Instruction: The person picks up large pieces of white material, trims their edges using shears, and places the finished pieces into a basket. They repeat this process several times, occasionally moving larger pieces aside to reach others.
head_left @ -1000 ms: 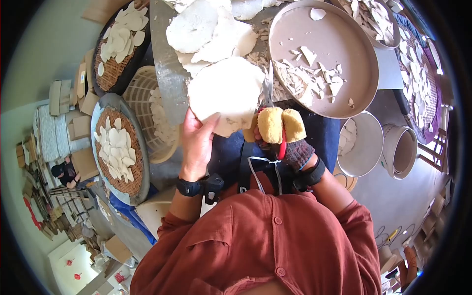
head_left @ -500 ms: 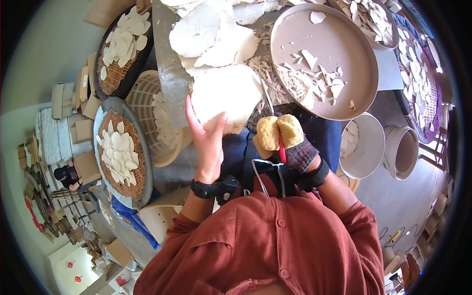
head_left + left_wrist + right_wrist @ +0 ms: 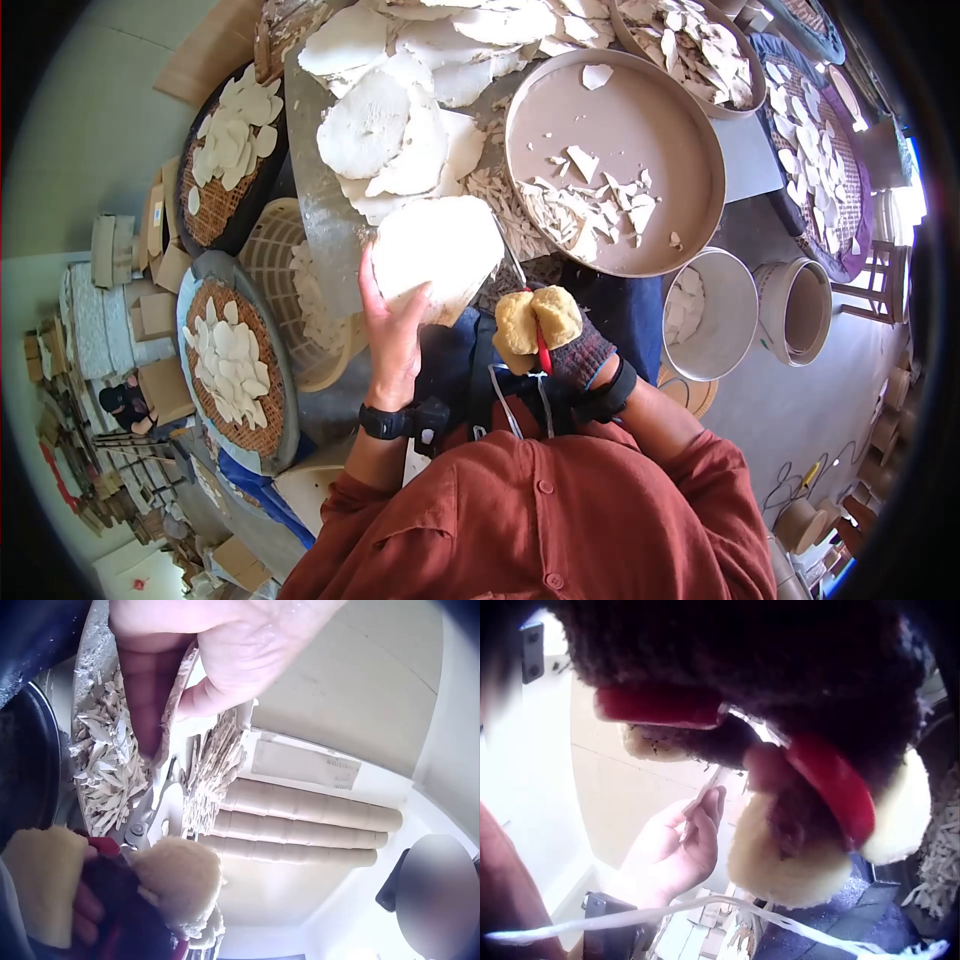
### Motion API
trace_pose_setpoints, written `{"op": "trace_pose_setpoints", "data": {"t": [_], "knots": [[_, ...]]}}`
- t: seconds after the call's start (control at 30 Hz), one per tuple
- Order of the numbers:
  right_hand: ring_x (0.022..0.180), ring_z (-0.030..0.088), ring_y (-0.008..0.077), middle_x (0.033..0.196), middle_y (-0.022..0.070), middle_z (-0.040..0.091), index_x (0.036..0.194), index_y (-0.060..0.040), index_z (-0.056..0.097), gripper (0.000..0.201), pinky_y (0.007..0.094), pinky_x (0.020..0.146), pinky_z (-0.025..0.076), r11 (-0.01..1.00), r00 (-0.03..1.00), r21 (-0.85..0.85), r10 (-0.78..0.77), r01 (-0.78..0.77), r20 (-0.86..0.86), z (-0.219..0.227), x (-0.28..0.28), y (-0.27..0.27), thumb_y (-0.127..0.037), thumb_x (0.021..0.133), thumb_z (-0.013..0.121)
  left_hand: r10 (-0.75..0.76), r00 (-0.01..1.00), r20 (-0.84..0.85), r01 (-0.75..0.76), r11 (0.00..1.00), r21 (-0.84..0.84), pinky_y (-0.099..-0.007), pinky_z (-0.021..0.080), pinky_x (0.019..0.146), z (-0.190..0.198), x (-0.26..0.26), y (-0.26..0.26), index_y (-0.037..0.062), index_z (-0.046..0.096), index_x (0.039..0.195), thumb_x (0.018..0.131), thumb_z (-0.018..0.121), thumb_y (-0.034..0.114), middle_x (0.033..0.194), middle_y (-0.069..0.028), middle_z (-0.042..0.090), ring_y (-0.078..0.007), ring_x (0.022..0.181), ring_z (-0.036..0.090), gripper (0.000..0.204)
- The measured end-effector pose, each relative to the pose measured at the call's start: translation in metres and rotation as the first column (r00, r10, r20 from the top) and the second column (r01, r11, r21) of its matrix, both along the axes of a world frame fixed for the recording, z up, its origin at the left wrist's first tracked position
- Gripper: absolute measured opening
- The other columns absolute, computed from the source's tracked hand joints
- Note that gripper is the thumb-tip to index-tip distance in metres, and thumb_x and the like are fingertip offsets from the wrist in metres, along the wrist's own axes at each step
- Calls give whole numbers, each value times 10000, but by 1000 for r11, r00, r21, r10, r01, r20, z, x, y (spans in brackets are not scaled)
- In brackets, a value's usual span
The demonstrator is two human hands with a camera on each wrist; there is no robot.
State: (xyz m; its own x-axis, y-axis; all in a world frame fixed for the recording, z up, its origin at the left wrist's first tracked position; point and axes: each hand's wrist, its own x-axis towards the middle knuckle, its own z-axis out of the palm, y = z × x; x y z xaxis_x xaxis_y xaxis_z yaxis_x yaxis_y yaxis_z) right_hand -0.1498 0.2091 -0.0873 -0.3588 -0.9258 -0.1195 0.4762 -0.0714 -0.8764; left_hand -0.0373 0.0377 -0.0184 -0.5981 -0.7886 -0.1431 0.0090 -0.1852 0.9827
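Note:
My left hand (image 3: pixel 395 335) grips a flat white disc-like sheet (image 3: pixel 435 250) near its lower edge, thumb on the upper face and fingers beneath. In the left wrist view the sheet's thick, rough edge (image 3: pixel 178 701) stands between thumb and fingers. My right hand (image 3: pixel 582 355), in a dark knitted glove, holds scissors (image 3: pixel 142 825) with red handles. Thick yellow padding (image 3: pixel 555 313) surrounds the handles and fingers. The scissor blades reach up along the sheet's right edge; in the left wrist view they overlap its lower end.
White sheets (image 3: pixel 365 125) are piled on the metal work surface (image 3: pixel 325 190) ahead. A round tan tray (image 3: pixel 640 110) with broken pieces stands to the right, beside a white bucket (image 3: pixel 735 300). Left are a plastic basket (image 3: pixel 265 245) and a woven tray (image 3: pixel 265 430) bearing oval pieces.
The sheet in my left hand has turned and its outline looks smaller, with a straighter lower right side. The scissors have tilted leftward. The head view has shifted, so the surroundings sit differently.

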Motion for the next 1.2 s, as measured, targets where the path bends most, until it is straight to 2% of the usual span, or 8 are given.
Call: {"op": "trace_pose_setpoints", "data": {"t": [0.13,0.2,0.27,0.47,0.57,0.67,0.83,1.2], "knots": [[827,612,199,886,57,632,906,-84,596,144,304,737,473,996,998,-63,-61,60,-4,2,-1,-3,-169,790,600,-5,1000,4,5,999,-49,-322,411,966,4,1,-2,84,219,1412,770,548,-97,1361,-98,357,-199,1216,408,744],[828,611,200,887,64,632,900,-60,595,148,317,764,479,986,959,-139,-51,93,279,-6,0,-5,-176,809,584,-18,1000,-24,17,999,-29,-323,407,968,9,1,-4,80,218,1413,766,548,-97,1362,-100,355,-198,1218,405,747],[830,611,201,901,71,630,904,-34,591,175,335,794,486,977,568,-169,65,133,820,-11,3,-8,-190,828,568,-69,997,-24,67,997,-44,-323,406,969,12,2,-7,79,217,1414,761,547,-101,1364,-102,351,-195,1220,403,754],[1075,534,251,1124,116,545,1103,-8,504,231,382,970,416,990,982,-105,105,-89,159,-5,-15,-3,-144,918,490,-112,994,5,112,990,-88,-314,420,944,15,5,-14,75,225,1409,770,562,-94,1300,-114,423,-182,1141,475,742],[1042,559,253,1100,122,568,1098,3,521,248,383,922,453,979,668,-201,137,19,731,-3,-8,-1,-148,901,533,115,993,-28,-115,993,15,-280,463,874,3,6,-10,71,261,1379,812,585,-49,1195,-111,509,-163,1012,554,664],[972,599,242,1055,132,603,1089,21,542,279,359,854,495,997,849,-71,53,-19,526,-6,1,-1,-164,882,571,345,928,-138,-345,938,24,-272,488,833,-15,-4,0,88,270,1368,830,582,-33,1173,-104,513,-159,988,560,634],[969,604,199,1062,112,618,1078,3,556,269,316,868,481,999,863,-51,33,-9,504,9,2,-4,-193,894,562,271,962,-32,-272,962,-20,-304,562,612,2,-17,12,141,163,1387,840,568,-16,1220,-126,459,-204,953,576,698],[920,616,205,996,91,627,1036,-40,565,226,297,830,479,992,957,110,22,-56,288,-9,0,0,-206,882,561,174,984,32,-176,981,82,-285,548,634,-2,-12,3,134,186,1391,831,584,-10,1189,-131,486,-192,906,592,702]]}}
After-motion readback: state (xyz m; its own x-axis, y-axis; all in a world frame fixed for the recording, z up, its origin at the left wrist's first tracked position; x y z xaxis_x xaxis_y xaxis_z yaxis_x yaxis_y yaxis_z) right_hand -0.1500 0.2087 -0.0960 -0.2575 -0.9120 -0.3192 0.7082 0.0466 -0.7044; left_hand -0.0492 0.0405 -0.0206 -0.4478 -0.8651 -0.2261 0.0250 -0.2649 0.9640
